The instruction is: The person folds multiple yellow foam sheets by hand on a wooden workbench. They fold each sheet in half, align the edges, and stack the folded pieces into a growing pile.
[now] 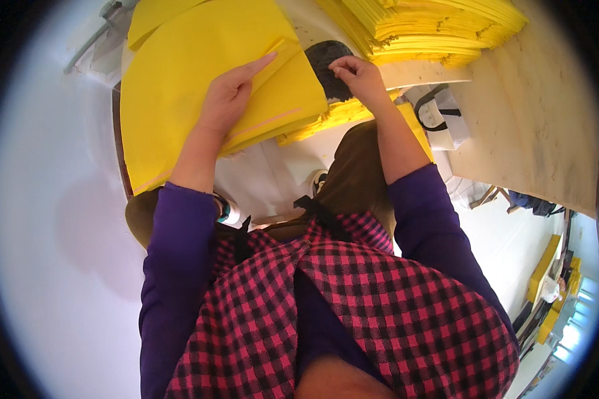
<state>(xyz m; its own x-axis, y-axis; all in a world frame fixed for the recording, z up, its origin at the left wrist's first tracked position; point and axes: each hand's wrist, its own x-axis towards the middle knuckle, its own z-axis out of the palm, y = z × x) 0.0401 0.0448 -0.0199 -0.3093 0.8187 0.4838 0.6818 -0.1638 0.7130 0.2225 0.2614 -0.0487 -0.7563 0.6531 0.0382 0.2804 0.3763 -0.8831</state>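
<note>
A large yellow sheet (pixel 180 93), paper or thin fabric, lies in front of me with a folded strip (pixel 279 63) raised near its right side and a pink line close to its near edge. My left hand (pixel 229 96) rests on that sheet with fingers stretched out, the index finger lying along the fold. Over a dark, irregular black piece (pixel 326 56) at the sheet's right edge is my right hand (pixel 361 76), thumb and fingertips pinched together. Whatever might be between those fingertips is too small to make out.
At the back right is a tall stack of folded yellow sheets (pixel 432 30). More yellow layers (pixel 339 114) sit under the near edge. A wooden board (pixel 532 120) stands at the right, beside a white bag (pixel 446 120) with black handles. My knees are just below the work.
</note>
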